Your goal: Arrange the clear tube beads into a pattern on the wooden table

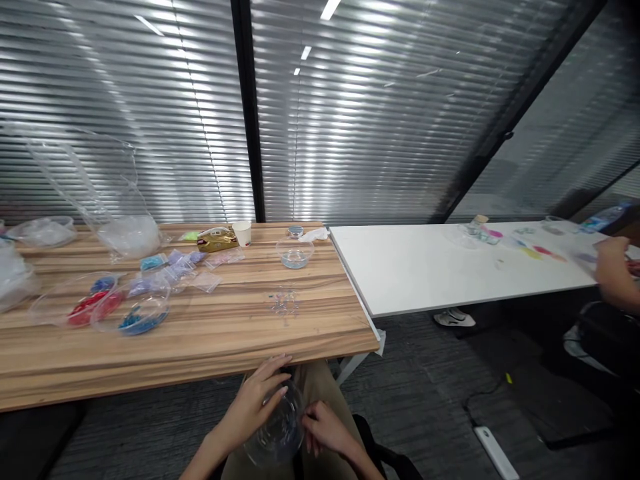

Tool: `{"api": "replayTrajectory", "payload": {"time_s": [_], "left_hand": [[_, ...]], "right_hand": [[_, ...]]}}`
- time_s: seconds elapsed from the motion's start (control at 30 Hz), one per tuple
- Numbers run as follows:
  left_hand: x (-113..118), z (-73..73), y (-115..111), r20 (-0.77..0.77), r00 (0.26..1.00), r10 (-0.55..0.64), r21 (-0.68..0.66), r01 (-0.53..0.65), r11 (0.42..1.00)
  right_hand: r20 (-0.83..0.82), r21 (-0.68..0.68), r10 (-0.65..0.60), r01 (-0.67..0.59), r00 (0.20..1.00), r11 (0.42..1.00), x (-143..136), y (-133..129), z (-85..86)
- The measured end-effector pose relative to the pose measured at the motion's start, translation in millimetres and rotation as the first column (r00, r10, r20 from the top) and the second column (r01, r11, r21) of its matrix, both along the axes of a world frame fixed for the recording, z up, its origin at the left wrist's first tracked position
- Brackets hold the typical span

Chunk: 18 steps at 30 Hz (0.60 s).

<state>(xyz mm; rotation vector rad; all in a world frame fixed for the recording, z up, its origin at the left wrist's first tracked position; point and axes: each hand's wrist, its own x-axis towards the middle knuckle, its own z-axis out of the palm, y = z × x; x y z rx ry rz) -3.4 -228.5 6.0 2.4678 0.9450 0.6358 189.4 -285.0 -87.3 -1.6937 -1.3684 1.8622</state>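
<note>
A clear plastic bowl (278,427) is tilted over my lap, below the front edge of the wooden table. My left hand (257,398) grips its upper left side, with the fingers stretched along the rim and the thumb lower on the bowl. At the bowl's right rim, my right hand (324,425) has its fingers curled and pinched against the edge. Whether anything small is also between those fingers cannot be made out. On the tabletop ahead lies a scatter of small shiny clear pieces (284,301). Behind them stands another clear bowl (295,256).
The wooden table (220,340) holds clear bowls with red (87,310) and blue beads (143,325), small bead bags (180,263), a gold packet (217,240) and a paper cup (242,233). A white table (400,267) adjoins it at right, where another person's arm (614,267) shows.
</note>
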Motion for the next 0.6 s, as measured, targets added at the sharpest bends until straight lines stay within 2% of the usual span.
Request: {"api": "replayTrajectory", "payload": {"time_s": [0.6], "left_hand": [[-2, -11.1, -1, 0.022, 1.0, -0.005, -0.025, 0.006, 1.0]], "right_hand": [[-0.001, 0.013, 0.025, -0.025, 1.0, 1.0, -7, 0, -2.5]]}}
